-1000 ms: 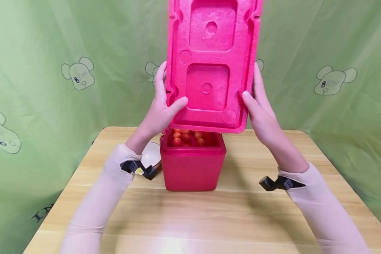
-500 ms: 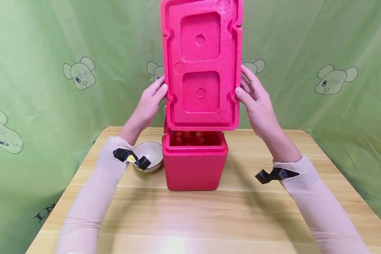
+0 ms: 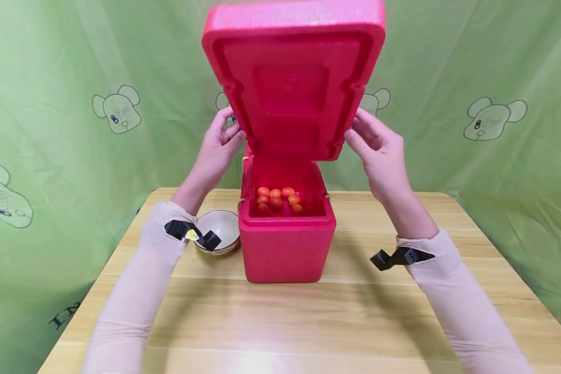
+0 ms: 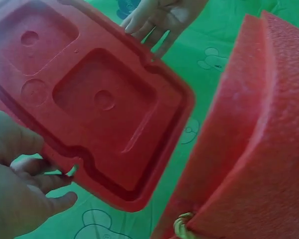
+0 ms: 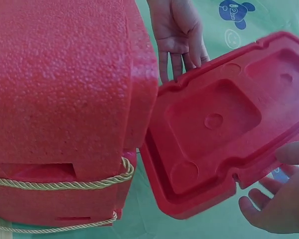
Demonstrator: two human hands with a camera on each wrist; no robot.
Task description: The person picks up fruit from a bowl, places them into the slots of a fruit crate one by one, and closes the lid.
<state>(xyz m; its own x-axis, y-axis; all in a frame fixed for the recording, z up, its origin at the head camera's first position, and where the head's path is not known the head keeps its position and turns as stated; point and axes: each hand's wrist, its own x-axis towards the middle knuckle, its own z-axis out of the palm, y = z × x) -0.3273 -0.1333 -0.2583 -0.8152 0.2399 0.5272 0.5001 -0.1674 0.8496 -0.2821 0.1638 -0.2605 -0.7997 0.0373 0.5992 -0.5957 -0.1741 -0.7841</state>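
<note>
Between my two hands a red foam box lid (image 3: pixel 290 93) is held tilted above the far part of the red foam box (image 3: pixel 287 254), its recessed underside facing me. My left hand (image 3: pixel 217 150) grips the lid's left long side, thumb at the edge. On the opposite side my right hand (image 3: pixel 383 153) holds it the same way, fingers behind. Several small orange-red round fruits, like cherry tomatoes, (image 3: pixel 276 202) lie inside the box. In the right wrist view, the lid's lower end overlaps the box, and a gold cord (image 5: pixel 65 184) runs along the box wall.
Left of the box stands a white bowl (image 3: pixel 224 226) with a patterned outside, close to the box wall. Box and bowl are on a light wooden table (image 3: pixel 280 322). Behind it hangs a green curtain (image 3: pixel 177 62) printed with bear heads.
The lid has swung from nearly upright to leaning toward me, its lower end rising and moving back, so more of the fruits shows. My left hand has shifted outward to the lid's edge.
</note>
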